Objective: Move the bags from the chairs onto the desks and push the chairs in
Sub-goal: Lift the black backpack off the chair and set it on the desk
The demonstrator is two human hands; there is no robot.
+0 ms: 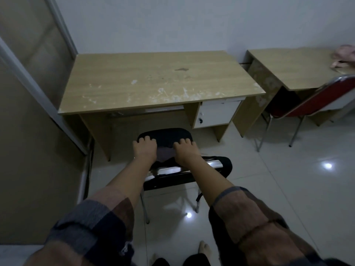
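Observation:
A black bag (164,135) with a greyish patch rests on the seat of a black chair (221,166) that has a chrome back rail. The chair stands on the floor just short of the near wooden desk (153,81), whose top is bare and scuffed. My left hand (144,150) grips the bag's left side, fingers curled over its top edge. On the bag's right side my right hand (186,152) holds it the same way. Both arms reach over the chair's back.
A second desk (292,70) stands to the right with a pink bag (344,55) on its far corner. A red chair (318,100) is tucked partly beneath it. A partition wall (28,112) runs close on the left. The tiled floor is glossy.

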